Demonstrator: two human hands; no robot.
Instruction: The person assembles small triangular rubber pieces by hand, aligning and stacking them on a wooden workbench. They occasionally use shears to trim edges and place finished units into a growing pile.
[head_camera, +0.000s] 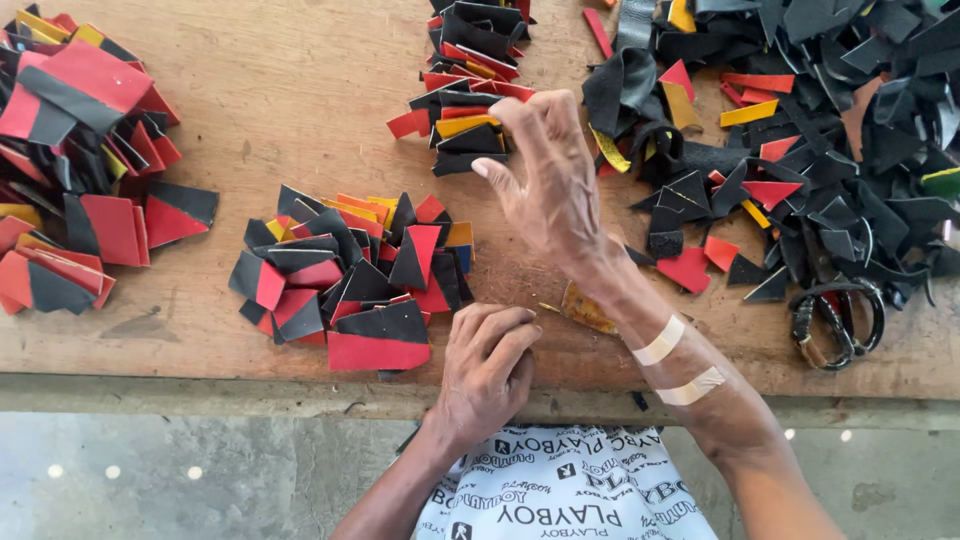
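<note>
- Nearest the camera, a white printed shirt (565, 495) fills the bottom edge, cut off by the frame.
- Left hand (487, 370) rests at the front edge of the wooden bench (300, 110), fingers curled inward in a loose fist; whether it holds anything is hidden by the fingers.
- Right hand (548, 180) is raised above the bench, fingers spread and loose, grasping nothing. Two pale bandage strips (675, 365) cross its forearm.
- Just beyond the right fingertips lies a small stack of scraps (462, 125), black, red and yellow, touching or nearly touching; which is hard to tell.
- Just left of the left hand sits a middle pile (345, 275) of flat, angular red and black pieces, mostly triangles.
- A yellowish-brown piece (585, 308) shows partly under the right wrist, its shape unclear.
- Far left, a heap of larger red and black pieces (75, 160) is cut off by the frame.
- Right side holds a tangled black mound of strips (830, 150), and dark scissors (838, 320) near the bench edge.
</note>
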